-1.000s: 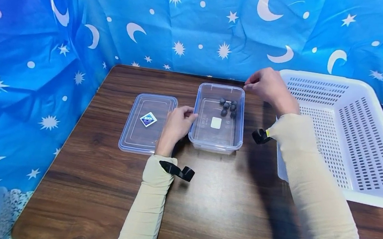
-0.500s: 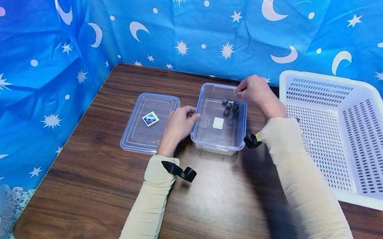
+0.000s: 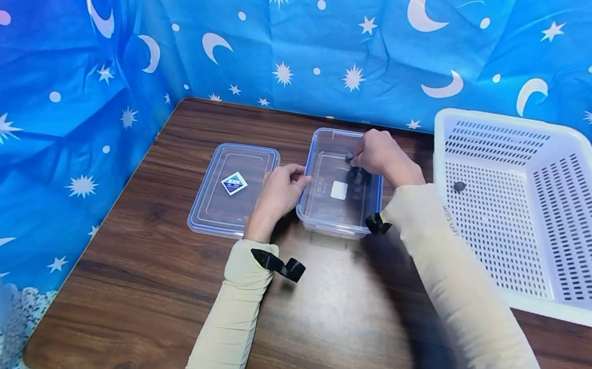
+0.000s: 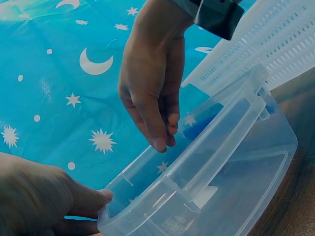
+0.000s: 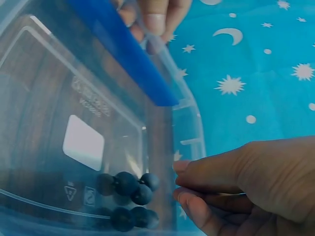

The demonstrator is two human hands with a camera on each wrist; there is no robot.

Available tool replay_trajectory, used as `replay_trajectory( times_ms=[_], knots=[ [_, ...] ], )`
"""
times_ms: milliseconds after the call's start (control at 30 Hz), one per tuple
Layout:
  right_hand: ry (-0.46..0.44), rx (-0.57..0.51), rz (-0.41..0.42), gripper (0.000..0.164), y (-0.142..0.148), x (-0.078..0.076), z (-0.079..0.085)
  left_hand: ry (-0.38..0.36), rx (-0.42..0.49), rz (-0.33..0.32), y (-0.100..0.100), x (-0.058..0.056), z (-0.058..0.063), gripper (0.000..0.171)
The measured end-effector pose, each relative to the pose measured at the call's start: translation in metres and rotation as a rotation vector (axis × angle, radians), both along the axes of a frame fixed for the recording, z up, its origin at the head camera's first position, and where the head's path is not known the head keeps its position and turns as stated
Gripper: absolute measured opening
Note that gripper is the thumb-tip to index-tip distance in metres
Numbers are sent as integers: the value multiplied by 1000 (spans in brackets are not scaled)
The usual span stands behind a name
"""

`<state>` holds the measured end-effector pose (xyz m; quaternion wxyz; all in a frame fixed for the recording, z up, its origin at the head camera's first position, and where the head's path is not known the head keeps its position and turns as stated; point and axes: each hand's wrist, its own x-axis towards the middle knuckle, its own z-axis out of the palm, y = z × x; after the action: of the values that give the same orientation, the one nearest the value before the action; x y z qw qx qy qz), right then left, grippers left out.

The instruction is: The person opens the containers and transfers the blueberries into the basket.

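A clear plastic food container (image 3: pixel 327 223) with a blue-edged rim stands on the table, without its lid. My left hand (image 3: pixel 280 192) grips its left rim between thumb and fingers, seen closely in the left wrist view. Several dark, round blueberries (image 5: pixel 125 183) lie together in the container's far right part. My right hand (image 3: pixel 384 155) reaches over the far right rim, fingers pointing down close to the berries. In the right wrist view its thumb and fingertips are slightly apart, with nothing visible between them. Partly behind my left hand lies the clear lid (image 3: pixel 218 212).
To the right, a large white slotted basket (image 3: pixel 569 310) holds a single dark blueberry (image 3: pixel 459 186) near its left wall. A blue cloth (image 3: pixel 324 35) with moons and stars hangs behind the brown wooden table (image 3: pixel 150 308).
My right hand has moved left and down, from beside the basket to inside the container's far right side. The blueberry in the basket has come into view. My left hand stays on the rim.
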<state>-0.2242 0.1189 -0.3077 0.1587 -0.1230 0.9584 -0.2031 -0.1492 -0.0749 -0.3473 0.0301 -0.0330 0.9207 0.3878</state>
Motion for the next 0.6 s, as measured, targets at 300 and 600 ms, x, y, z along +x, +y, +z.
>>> replay_trajectory(
  times_ms=[300, 600],
  knots=[
    [86, 144, 34, 30, -13, -3, -16, 4, 1, -11, -1, 1, -2, 30],
    [37, 197, -4, 14, -22, -1, -20, 36, -13, -18, -2, 0, -1, 29]
  ],
)
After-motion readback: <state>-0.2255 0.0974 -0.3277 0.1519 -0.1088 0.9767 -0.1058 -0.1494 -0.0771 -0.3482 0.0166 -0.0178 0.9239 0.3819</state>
